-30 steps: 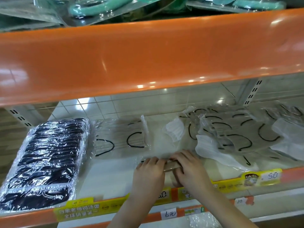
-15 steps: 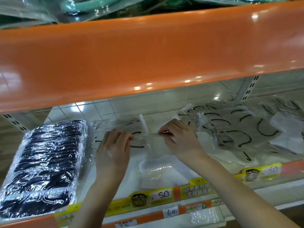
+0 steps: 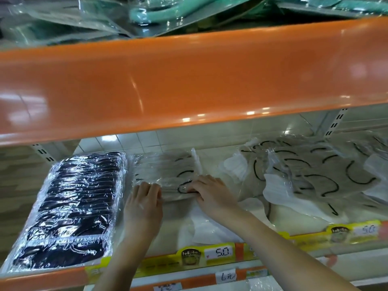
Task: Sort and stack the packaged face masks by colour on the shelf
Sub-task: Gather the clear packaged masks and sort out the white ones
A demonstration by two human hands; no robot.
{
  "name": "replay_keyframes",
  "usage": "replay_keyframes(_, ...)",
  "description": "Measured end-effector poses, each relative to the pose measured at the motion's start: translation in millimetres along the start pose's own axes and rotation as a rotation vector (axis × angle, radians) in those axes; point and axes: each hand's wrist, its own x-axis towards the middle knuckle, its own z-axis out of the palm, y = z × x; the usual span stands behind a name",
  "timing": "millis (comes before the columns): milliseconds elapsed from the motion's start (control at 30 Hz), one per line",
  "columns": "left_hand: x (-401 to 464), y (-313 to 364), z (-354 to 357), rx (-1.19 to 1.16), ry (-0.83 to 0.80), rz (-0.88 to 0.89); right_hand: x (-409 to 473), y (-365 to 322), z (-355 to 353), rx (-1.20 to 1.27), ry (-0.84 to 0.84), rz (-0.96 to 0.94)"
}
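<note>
A stack of grey masks with black ear loops (image 3: 165,173), in clear wrap, lies on the shelf (image 3: 220,206) beside a tall stack of black masks (image 3: 73,206) at the left. My left hand (image 3: 144,198) presses on the front left of the grey stack with fingers spread. My right hand (image 3: 207,192) rests on its front right edge, fingertips on the plastic by a black loop. A loose heap of grey and white packaged masks (image 3: 315,175) sprawls to the right. A white mask pack (image 3: 235,166) lies behind my right hand.
The orange shelf lip (image 3: 189,80) above hangs low over the working space, with green packaged items (image 3: 151,11) on top. Yellow price labels (image 3: 218,253) run along the front rail. A flat white pack (image 3: 205,229) lies under my right forearm.
Both hands carried a grey mask pack from the shelf front back onto the grey stack and now press it down there.
</note>
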Motion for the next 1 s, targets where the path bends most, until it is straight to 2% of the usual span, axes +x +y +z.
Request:
replay_keyframes(267, -14, 16, 3, 0.011, -0.199, 0.03, 4, -8, 17, -0.079, 0.113, 0.042)
replay_keyframes(333, -14, 19, 4, -0.005, -0.238, 0.011, 4, -10, 22, -0.07, 0.18, 0.031)
replay_keyframes(467, -16, 16, 5, -0.015, -0.315, -0.082, -3, -13, 28, -0.071, 0.208, -0.037)
replay_keyframes(733, -17, 21, 6, 0.142, -0.417, -0.18, -24, -19, 38, -0.072, 0.136, -0.093)
replay_keyframes(1000, -19, 24, 5, 0.125, -0.438, -0.175, -29, -19, 38, -0.037, 0.115, -0.08)
